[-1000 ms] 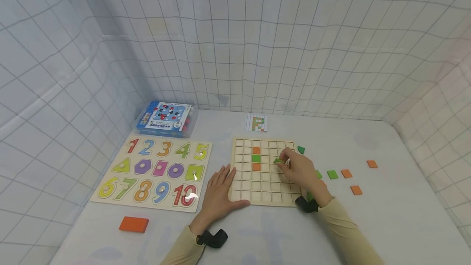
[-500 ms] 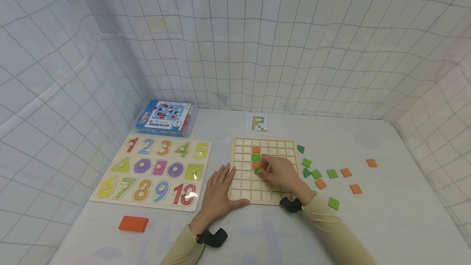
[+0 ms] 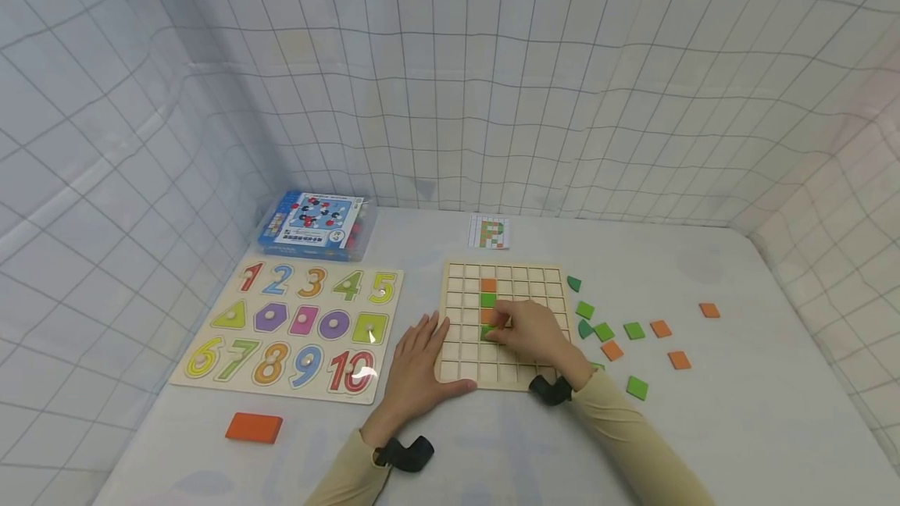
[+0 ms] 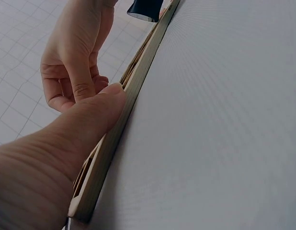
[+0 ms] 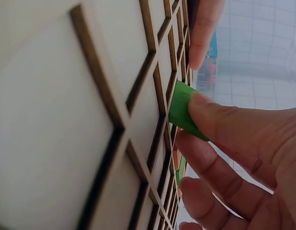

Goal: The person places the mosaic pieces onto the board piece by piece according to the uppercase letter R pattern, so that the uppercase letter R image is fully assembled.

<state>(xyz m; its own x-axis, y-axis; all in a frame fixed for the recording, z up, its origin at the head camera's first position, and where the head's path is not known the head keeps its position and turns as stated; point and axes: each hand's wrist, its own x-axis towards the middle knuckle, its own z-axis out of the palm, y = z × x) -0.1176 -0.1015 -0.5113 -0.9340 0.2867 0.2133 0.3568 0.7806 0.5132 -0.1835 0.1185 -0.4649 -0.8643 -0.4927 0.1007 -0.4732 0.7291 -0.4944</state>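
Note:
A wooden grid board (image 3: 469,372) lies flat in the middle of the table. One of its columns holds an orange tile (image 3: 488,285), a green tile (image 3: 488,300) and another orange tile (image 3: 487,316). My right hand (image 3: 532,330) pinches a green square tile (image 5: 180,106) between thumb and forefinger, just below that column. The right wrist view shows this tile tilted, its lower edge right at a grid cell. My left hand (image 3: 419,372) rests at the board's left side with fingers spread, and its thumb (image 4: 97,110) touches the front edge.
Loose green tiles (image 3: 634,331) and orange tiles (image 3: 680,360) lie right of the board, with dark green rounded pieces (image 3: 574,283). Behind it is a pattern card (image 3: 490,232). At left are a number puzzle (image 3: 267,389), a blue box (image 3: 316,225) and an orange block (image 3: 254,428).
My right hand has carried the green tile leftward across the board to the cell below the lower orange tile, and lowered it there. The left hand has stayed in place.

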